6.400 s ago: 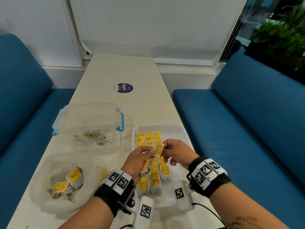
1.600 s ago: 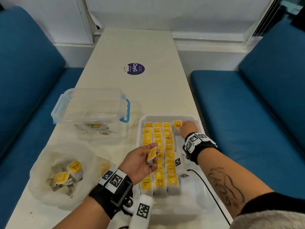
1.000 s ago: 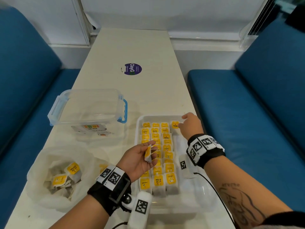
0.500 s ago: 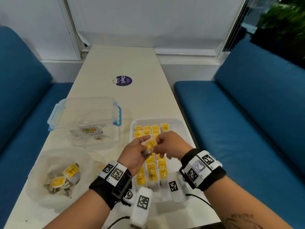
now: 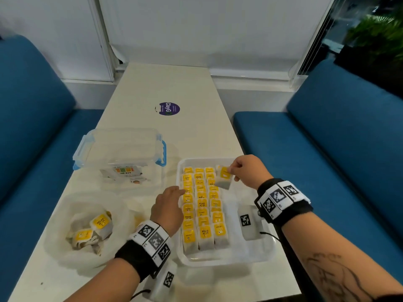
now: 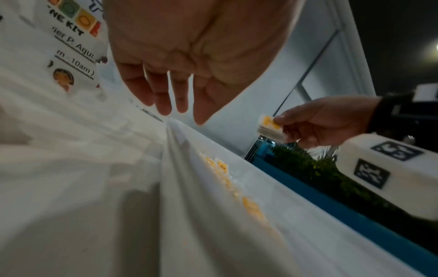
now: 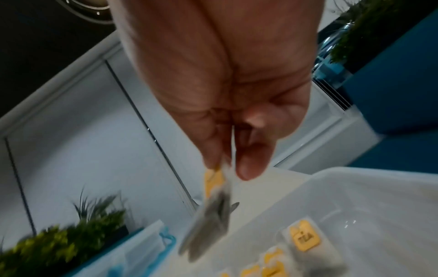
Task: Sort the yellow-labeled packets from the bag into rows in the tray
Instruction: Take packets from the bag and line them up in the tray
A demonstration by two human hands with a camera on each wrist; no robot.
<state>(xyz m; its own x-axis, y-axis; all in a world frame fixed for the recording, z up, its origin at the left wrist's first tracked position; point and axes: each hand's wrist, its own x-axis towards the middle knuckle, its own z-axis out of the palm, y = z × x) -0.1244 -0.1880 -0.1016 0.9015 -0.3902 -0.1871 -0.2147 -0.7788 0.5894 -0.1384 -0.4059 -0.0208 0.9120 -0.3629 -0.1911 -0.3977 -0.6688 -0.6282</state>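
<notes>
The right hand [image 5: 248, 171] pinches a packet [image 5: 223, 178] above the tray [image 5: 257, 256]; it wants lowering label-up, starting a fourth row; the left hand [image 5: 169, 205] hangs slack, empty.

"ClayG" on a round purple sticker [image 5: 169, 108] at upper centre, "RELAX" on yellow-labeled packets [image 5: 205, 233] in the tray, "TEA" on one packet [image 7: 305, 238], "NE KIT" and "10am" on the clear box's paper [image 6: 71, 43].
</notes>
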